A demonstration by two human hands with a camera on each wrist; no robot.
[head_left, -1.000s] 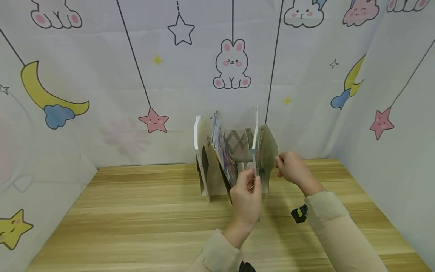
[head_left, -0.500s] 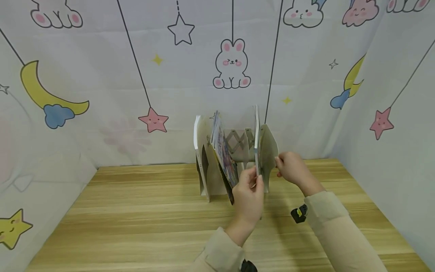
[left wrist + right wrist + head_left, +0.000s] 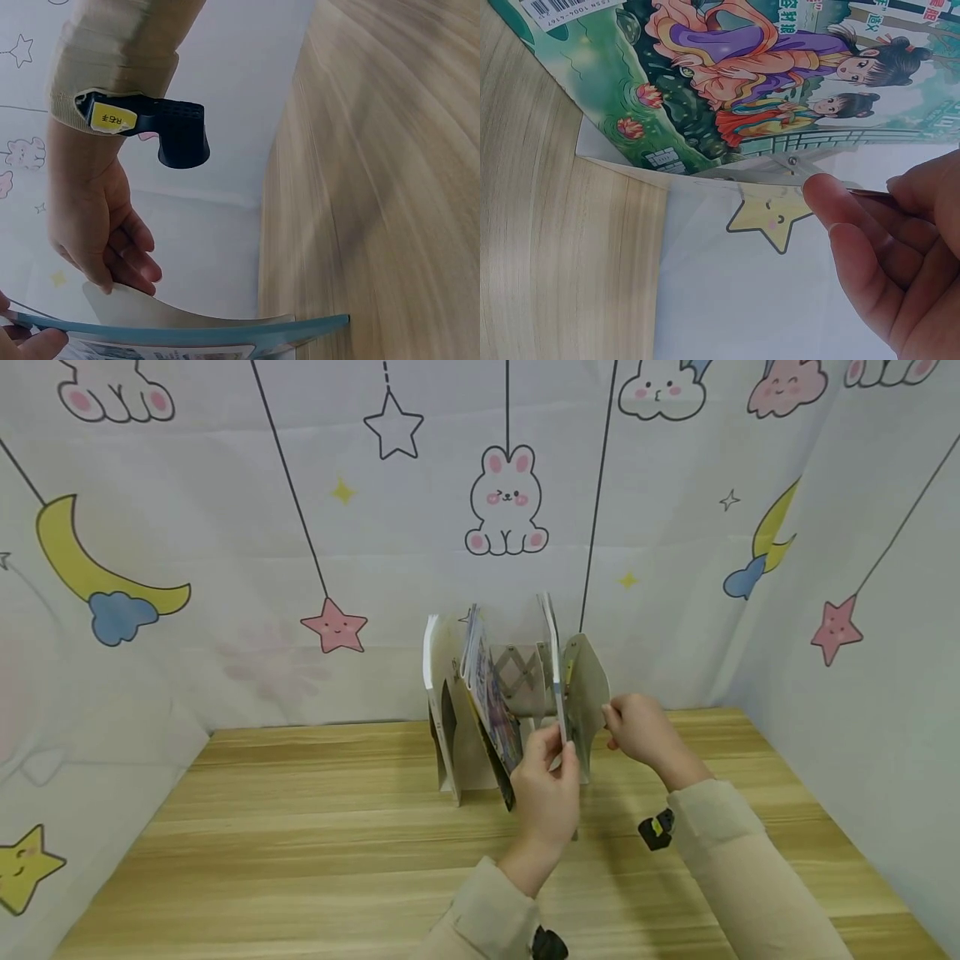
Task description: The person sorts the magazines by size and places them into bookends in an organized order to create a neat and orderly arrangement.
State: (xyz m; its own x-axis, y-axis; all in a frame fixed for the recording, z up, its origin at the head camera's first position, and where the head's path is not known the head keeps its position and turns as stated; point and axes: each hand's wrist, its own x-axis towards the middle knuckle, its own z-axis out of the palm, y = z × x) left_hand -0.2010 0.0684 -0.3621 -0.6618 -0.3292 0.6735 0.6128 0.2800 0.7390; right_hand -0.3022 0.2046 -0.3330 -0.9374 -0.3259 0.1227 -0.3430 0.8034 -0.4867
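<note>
An expandable book rack with beige panels (image 3: 589, 685) stands on the table, its lattice back showing in the head view. My left hand (image 3: 546, 797) pinches the near edge of a thin magazine (image 3: 556, 668) at the rack's right side. The magazine stands on edge, its top leaning left, apart from the right end panel. Its illustrated green cover (image 3: 780, 90) fills the top of the right wrist view. With thumb and fingers, my right hand (image 3: 642, 731) grips the outer edge of that end panel. Several magazines (image 3: 489, 693) lean in the rack's left part.
A pale book (image 3: 435, 660) stands at the rack's far left. The wood-grain table (image 3: 300, 835) extends on both sides and in front. Behind it hangs a white cloth (image 3: 420, 568) printed with cartoons. A black wrist camera (image 3: 656, 829) sits at my right cuff.
The magazine's top has tipped left, away from the right end panel, while my left hand keeps its pinch. My right hand stays on the panel. The head view has shifted slightly.
</note>
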